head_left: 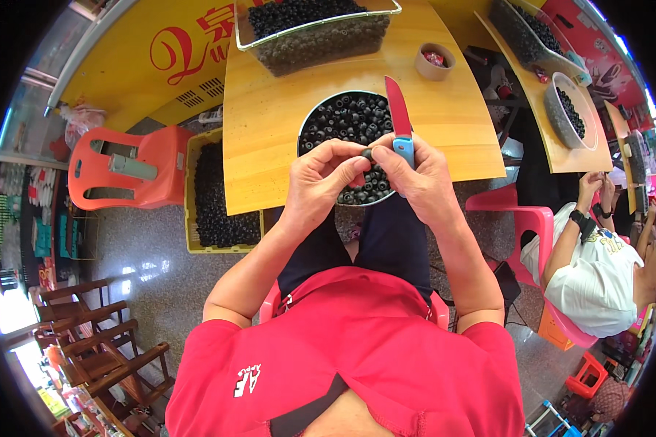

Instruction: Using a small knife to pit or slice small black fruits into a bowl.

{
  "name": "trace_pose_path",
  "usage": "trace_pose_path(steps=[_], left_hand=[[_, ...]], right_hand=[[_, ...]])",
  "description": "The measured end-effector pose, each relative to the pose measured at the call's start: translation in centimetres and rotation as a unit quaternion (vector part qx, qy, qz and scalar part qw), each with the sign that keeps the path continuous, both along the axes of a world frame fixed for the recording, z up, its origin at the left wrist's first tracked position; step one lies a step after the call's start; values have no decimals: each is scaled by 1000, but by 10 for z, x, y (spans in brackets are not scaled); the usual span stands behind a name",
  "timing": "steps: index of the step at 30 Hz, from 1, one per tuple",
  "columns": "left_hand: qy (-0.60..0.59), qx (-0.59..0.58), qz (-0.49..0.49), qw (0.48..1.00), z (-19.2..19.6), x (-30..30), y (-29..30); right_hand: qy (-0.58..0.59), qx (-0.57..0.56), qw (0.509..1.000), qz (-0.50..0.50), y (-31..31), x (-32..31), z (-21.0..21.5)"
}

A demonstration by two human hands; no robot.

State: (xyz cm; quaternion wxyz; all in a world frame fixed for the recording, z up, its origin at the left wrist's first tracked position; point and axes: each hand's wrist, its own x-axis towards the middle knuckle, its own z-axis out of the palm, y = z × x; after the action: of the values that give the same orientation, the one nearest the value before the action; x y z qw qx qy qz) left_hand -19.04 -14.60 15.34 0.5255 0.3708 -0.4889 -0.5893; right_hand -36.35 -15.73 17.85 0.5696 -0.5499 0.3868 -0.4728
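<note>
Left hand (317,182): thumb and fingers closed in a pinch on one small black round piece (366,154).
Bowl (299,137): round, pale-rimmed, filled with similar black pieces (342,116), below both hands at the near edge of the wooden surface (262,160).
Piece in hand: held above the bowl, between the hands; judged light, firm, possibly slick; best taken by its sides (too small to tell a long axis).
Knife (401,124): red blade, blue handle (404,149); judged light and stiff, best held by the handle; long axis runs away from the wearer, tip leaning slightly left.
Right hand (423,175): fingers wrapped round the handle, thumb tip close at the piece (contact unclear).
</note>
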Motion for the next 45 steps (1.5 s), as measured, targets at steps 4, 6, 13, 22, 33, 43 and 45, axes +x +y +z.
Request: trace_pose_path(steps=[4,6,13,22,33,43,45], left_hand=[[20,-17,-10,1000,-2,1,-1],[39,-18,-13,999,-4,0,-2],[78,-57,-27,995,-10,2,-7],[47,-85,-19,995,-2,-5,-4],[27,-149,-14,988,1,5,0],[-151,-248,28,956,-2,9,-5],[-177,-297,42,937,-2,9,-5]], right_hand=[[-19,35,999,3,2,-3,5],[-1,30,1000,-6,3,-5,2],[296,-318,898,-75,7,-12,-3],[356,-365,853,-111,8,-15,-6],[383,-291,866,-139,2,-19,-12],[115,-21,993,-13,11,-3,-3],[111,-25,993,-14,12,0,-3]])
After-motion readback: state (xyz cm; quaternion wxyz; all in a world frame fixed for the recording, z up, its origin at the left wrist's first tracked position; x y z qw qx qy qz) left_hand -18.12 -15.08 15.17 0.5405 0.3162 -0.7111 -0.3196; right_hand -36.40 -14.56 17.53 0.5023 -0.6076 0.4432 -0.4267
